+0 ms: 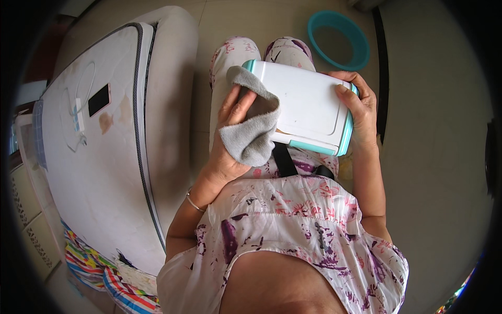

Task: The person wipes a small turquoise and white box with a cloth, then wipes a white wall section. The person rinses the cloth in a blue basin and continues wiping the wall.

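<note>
A white plastic box [303, 99] with turquoise ends rests over my lap, tilted a little. My right hand [361, 107] grips its right end, the thumb lying on the white face and the fingers around the turquoise edge. In my left hand [230, 136] is a grey cloth [256, 133], bunched and folded over the fingers, at the box's left side. Part of the box's left end is hidden behind the cloth. A brown mark shows near the box's lower left edge. Something black, like a strap [284, 159], lies just below the box.
On the left stands a bare mattress [115, 172] holding a phone [100, 100] and a white power strip [79, 115] with a cable. A turquoise basin [316, 44] sits on the tiled floor ahead to the right. Striped colourful fabric [115, 282] lies at the lower left.
</note>
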The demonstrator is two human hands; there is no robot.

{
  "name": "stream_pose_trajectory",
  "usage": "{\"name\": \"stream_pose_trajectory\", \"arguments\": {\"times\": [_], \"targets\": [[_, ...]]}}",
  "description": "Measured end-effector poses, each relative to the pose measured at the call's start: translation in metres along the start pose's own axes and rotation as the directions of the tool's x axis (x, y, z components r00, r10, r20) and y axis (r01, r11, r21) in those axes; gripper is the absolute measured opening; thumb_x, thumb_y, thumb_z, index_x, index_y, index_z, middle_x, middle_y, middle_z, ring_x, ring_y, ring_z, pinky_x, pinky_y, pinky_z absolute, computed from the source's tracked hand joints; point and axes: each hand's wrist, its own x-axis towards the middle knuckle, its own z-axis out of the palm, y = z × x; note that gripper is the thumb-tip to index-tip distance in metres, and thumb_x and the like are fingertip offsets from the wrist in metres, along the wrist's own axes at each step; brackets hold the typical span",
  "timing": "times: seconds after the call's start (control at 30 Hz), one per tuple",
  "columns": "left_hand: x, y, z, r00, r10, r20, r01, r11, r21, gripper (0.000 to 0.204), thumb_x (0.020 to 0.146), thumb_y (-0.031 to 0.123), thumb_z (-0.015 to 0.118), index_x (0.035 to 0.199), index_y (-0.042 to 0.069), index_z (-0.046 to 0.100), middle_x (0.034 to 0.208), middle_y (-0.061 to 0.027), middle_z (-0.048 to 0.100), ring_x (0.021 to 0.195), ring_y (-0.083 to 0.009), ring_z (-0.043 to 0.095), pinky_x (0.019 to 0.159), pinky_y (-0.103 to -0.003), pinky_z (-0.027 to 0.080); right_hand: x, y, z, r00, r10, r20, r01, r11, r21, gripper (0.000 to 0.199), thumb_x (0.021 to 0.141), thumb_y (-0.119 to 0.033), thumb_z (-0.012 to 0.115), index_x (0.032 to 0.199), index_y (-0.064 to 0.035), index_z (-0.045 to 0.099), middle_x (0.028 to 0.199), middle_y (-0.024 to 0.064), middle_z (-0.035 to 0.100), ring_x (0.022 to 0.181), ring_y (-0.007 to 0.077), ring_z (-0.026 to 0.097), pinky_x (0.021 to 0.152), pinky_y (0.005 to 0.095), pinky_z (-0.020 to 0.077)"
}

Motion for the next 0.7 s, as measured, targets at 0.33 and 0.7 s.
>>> {"name": "stream_pose_trajectory", "arguments": {"times": [0.33, 0.7], "targets": [[-0.011, -0.005, -0.018, 0.987, -0.15, 0.059, 0.16, 0.865, -0.476, 0.042, 0.089, 0.04, 0.053, 0.099, 0.003, 0.069, 0.129, -0.0152, 0.054, 0.132, -0.03, 0.035, 0.106, -0.041, 0.03, 0.0, 0.003, 0.002, 1.0, -0.023, 0.01, 0.024, 0.999, -0.033, 0.024, 0.077, -0.011, 0.059, 0.096, 0.0015, 0.064, 0.087, 0.0062, 0.064, 0.071, 0.0101, 0.059, 0.067, 0.0227, 0.0484], [-0.034, -0.012, -0.02, 0.885, -0.457, 0.082, 0.379, 0.609, -0.697, 0.044, 0.092, 0.029, 0.051, 0.123, -0.003, 0.053, 0.135, -0.0158, 0.049, 0.126, -0.027, 0.043, 0.101, -0.034, 0.034, -0.001, 0.005, 0.004, 1.0, -0.028, 0.007, 0.028, 0.999, -0.03, 0.024, 0.076, -0.012, 0.06, 0.096, 0.0007, 0.064, 0.088, 0.0063, 0.064, 0.073, 0.0106, 0.059, 0.069, 0.0229, 0.0484]]}}
